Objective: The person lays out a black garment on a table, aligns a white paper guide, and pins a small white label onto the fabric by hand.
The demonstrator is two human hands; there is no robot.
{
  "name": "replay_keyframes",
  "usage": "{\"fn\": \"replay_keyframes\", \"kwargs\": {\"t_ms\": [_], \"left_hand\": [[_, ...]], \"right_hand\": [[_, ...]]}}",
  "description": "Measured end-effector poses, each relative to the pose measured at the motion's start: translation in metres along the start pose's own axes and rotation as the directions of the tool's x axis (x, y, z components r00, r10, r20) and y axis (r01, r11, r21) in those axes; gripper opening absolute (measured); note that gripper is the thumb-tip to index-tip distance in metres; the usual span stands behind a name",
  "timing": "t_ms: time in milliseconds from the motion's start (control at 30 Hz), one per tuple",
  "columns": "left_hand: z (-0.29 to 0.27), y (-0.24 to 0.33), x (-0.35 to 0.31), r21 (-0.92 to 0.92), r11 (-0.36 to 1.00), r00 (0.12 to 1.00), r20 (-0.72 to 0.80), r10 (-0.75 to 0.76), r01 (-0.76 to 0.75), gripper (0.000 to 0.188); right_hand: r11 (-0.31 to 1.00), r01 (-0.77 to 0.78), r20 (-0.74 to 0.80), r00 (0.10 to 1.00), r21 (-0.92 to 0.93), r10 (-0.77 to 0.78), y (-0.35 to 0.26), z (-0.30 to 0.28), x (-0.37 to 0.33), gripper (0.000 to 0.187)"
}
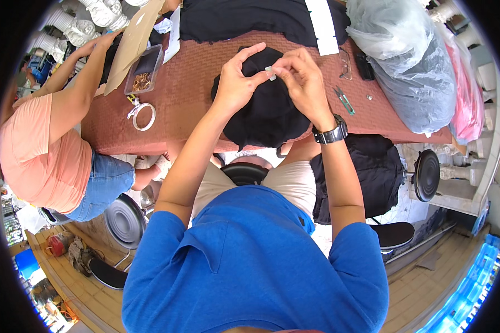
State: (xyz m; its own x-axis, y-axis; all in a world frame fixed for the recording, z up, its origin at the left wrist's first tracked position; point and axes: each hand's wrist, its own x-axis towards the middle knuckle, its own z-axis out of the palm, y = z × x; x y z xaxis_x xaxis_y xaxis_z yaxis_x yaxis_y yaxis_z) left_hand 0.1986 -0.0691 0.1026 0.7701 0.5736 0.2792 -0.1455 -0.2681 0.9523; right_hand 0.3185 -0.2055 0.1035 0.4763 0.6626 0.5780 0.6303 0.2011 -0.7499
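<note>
Over a black cloth [266,114] bunched on the table's near edge, both my hands are raised close together. My right hand [301,83], with a black watch on the wrist, pinches a small whitish, translucent piece [270,73] that looks like tape. My left hand [238,83] has its index finger stretched out and apart from the thumb. The thumb tip touches the small piece from the left. Left of my hands, a roll of white tape [144,117] lies near a clear plastic box [144,69] with small copper-coloured parts. Green-handled thread snips [344,101] lie to the right.
A reddish-brown cloth covers the table [189,72]. Black fabric [239,19] lies along the far side. Eyeglasses [345,64] and large grey plastic bags [411,66] are at the right. A co-worker [50,133] in a peach shirt sits left, near a cardboard sheet [130,47]. Stools [428,175] stand below.
</note>
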Motion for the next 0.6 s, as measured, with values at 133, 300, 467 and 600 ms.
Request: {"fn": "replay_keyframes", "kwargs": {"t_ms": [133,300,467,600], "left_hand": [[-0.008,-0.004,-0.003,0.049,0.996,0.997,-0.012,-0.07,0.07,0.061],[-0.013,-0.022,0.001,0.146,0.989,0.999,-0.044,-0.01,0.017,0.06],[-0.016,-0.031,0.001,0.224,0.974,0.997,-0.077,0.027,-0.009,0.059],[-0.016,-0.035,-0.001,0.245,0.969,0.994,-0.097,0.043,-0.018,0.058]], "right_hand": [[0.978,0.104,-0.187,0.98,0.181,-0.07,-0.04,-0.021,0.012,0.006],[0.902,0.39,-0.431,0.857,0.184,-0.282,-0.104,-0.091,0.021,0.009],[0.837,0.524,-0.401,0.809,0.158,-0.43,-0.138,-0.135,0.005,0.013],[0.789,0.521,-0.372,0.838,0.326,-0.4,-0.157,-0.163,-0.017,0.011]]}}
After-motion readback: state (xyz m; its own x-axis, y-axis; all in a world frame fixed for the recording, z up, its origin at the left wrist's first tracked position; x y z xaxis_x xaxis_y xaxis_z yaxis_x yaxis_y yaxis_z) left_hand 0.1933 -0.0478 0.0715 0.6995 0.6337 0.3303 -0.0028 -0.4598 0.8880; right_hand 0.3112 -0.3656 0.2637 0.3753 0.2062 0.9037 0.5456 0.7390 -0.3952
